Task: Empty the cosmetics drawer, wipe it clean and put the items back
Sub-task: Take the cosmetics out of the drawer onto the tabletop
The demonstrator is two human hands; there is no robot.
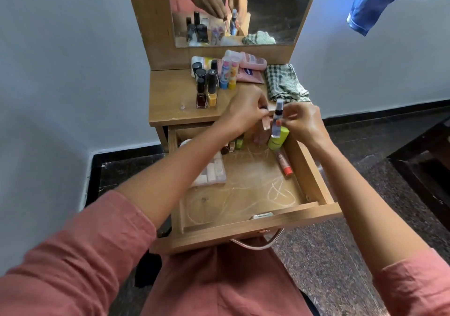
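emptying phase, roughly half done by my read. open wooden drawer (pixel 305 169) sits near the person, under the wooden dressing table top (pixel 170 106).

left hand (pixel 243 113) has its fingers curled round a small peach tube with a dark cap (pixel 266 123), over the far end of the drawer. right hand (pixel 303 120) pinches a slim clear spray bottle with a dark cap (pixel 277 118) by the fingertips, upright, just right of the tube. both hands are grasping, neither is free.

left in the drawer:
- lime green plastic bottle (pixel 277 141), leaning in the far right corner
- orange-capped stick (pixel 285 166), lying along the right wall
- clear plastic box of white pieces (pixel 214 169), at the left
- a few small bottles (pixel 231 146), along the far wall

the drawer floor shows pale chalky streaks.

out on the top: nail polish bottles (pixel 201 95), lip balm sticks (pixel 233 72), pink bottle lying flat (pixel 253 61). green checked cloth (pixel 285 84) lies far right, handy for the wipe.

handling:
- both held items look light, rigid and smooth, likely plastic. probably slippery, and they'd tip easily when stood up.
- hold them mid-body, not by the cap; caps may pull off.
- nail polish is probably glass, so set new items down apart from that cluster.
- plastic box: lift by both long sides. can't tell whether the lid is latched.
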